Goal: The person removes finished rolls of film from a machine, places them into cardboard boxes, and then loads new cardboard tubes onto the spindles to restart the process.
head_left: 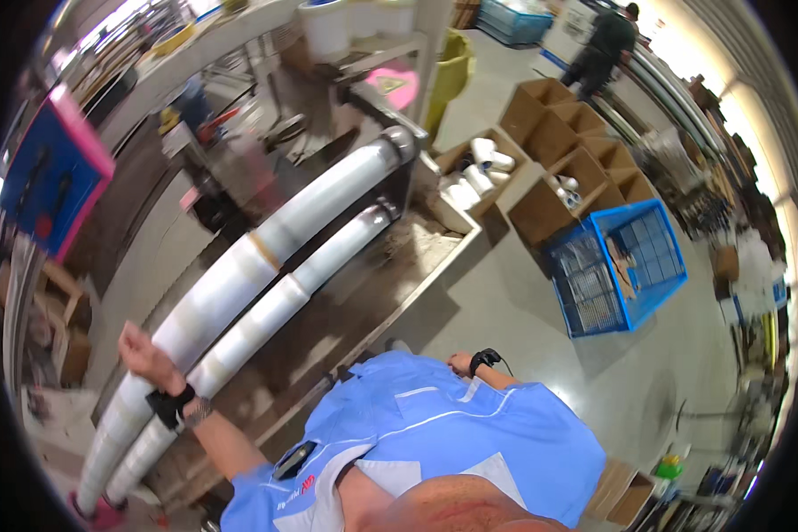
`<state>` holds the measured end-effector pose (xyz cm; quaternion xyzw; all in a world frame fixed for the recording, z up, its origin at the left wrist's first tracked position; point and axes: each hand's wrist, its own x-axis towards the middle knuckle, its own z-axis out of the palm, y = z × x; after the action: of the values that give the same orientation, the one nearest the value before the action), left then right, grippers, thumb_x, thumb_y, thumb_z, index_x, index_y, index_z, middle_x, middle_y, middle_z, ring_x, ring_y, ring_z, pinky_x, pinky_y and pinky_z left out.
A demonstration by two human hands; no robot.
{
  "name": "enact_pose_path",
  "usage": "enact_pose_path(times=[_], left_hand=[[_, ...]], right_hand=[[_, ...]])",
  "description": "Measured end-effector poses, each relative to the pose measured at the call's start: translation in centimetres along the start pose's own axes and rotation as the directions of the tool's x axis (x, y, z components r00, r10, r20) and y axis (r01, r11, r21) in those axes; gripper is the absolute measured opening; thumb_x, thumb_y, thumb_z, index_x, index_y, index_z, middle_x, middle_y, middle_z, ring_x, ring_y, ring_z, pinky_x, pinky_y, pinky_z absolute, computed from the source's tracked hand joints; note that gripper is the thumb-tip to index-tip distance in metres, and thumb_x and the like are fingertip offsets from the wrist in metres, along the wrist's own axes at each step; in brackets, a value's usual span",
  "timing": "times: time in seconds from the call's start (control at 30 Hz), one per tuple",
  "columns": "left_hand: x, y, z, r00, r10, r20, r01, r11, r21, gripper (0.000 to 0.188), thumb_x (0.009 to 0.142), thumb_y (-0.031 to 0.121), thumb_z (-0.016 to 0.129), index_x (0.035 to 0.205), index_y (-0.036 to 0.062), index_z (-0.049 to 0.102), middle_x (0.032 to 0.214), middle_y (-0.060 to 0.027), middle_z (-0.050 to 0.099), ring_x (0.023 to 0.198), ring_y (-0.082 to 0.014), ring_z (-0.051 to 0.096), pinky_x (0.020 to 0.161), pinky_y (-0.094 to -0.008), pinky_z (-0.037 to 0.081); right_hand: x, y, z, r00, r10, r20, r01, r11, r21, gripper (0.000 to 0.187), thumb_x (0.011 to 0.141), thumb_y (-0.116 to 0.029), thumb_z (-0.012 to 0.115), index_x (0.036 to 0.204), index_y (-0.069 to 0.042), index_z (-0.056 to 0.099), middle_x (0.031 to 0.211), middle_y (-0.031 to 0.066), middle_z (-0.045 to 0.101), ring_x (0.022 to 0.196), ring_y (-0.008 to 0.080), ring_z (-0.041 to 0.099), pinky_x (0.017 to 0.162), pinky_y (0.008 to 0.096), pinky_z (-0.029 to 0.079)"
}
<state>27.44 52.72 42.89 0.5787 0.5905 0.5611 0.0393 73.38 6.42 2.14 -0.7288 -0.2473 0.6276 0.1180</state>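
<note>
Two long whitish rollers run side by side from the lower left toward the upper middle: a thicker roller [215, 293] and a thinner roller [255, 324]. Over the lower part of the thicker one is my left hand [149, 359], its fingers bunched together. Whether it touches the roller, and what the fingers hold, I cannot make out. A black band and a watch [198, 411] circle that wrist. My right hand [459, 363] hangs low beside my blue shirt [434, 408], which partly covers it; its fingers are too small to read. A black strap device [485, 359] sits on that wrist.
A machine frame edge [417, 310] borders the rollers. To the right stand a blue crate [625, 266], open cardboard boxes [554, 208] and a carton of white pipe pieces [483, 173]. A blue panel with a pink edge [53, 177] rises at left. Another person [607, 49] stands far back.
</note>
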Motion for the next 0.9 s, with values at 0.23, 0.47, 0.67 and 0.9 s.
enact_pose_path(times=[0.23,0.47,0.67,0.9], left_hand=[[-0.9,4.5,1.4,1.0,0.013,0.002,-0.013,1.0,0.028,0.035,0.096,0.029,0.064,0.076,0.0014,0.057,0.061,-0.0081,0.048,0.059,-0.0158,0.042,0.056,-0.0341,0.04],[-0.9,5.5,1.2,1.0,0.018,0.015,-0.02,0.984,0.175,0.041,0.094,0.034,0.064,0.069,0.003,0.055,0.06,-0.0117,0.057,0.054,-0.0242,0.055,0.054,-0.0372,0.044],[-0.7,5.2,1.3,0.999,0.01,0.047,-0.021,0.971,0.237,0.043,0.095,0.039,0.06,0.071,0.0029,0.057,0.063,-0.0145,0.061,0.059,-0.0334,0.059,0.057,-0.043,0.046],[-0.4,5.1,1.1,0.997,0.003,0.078,-0.028,0.947,0.32,0.043,0.096,0.039,0.055,0.073,0.0028,0.057,0.067,-0.0189,0.061,0.064,-0.0403,0.06,0.059,-0.0471,0.045]], right_hand=[[-4.6,-7.1,-3.0,0.98,0.121,-0.157,-0.07,0.952,0.299,0.02,0.09,-0.021,0.064,0.103,-0.007,0.068,0.079,0.0033,0.064,0.066,0.0146,0.059,0.06,0.0315,0.052],[-0.6,-5.5,-3.4,0.996,0.023,-0.091,-0.023,1.0,0.005,0.043,0.091,-0.03,0.067,0.118,0.003,0.067,0.107,0.0134,0.072,0.096,0.0209,0.066,0.083,0.0316,0.052],[-0.5,-6.4,-3.5,0.998,0.024,-0.063,-0.027,0.998,-0.054,0.043,0.09,-0.031,0.068,0.117,0.003,0.067,0.106,0.013,0.072,0.094,0.022,0.067,0.083,0.0329,0.052],[1.7,-4.5,-5.4,0.993,-0.118,0.027,0.121,0.985,-0.127,0.033,0.089,-0.026,0.065,0.109,0.001,0.069,0.09,0.0092,0.071,0.074,0.018,0.063,0.064,0.0321,0.05]])
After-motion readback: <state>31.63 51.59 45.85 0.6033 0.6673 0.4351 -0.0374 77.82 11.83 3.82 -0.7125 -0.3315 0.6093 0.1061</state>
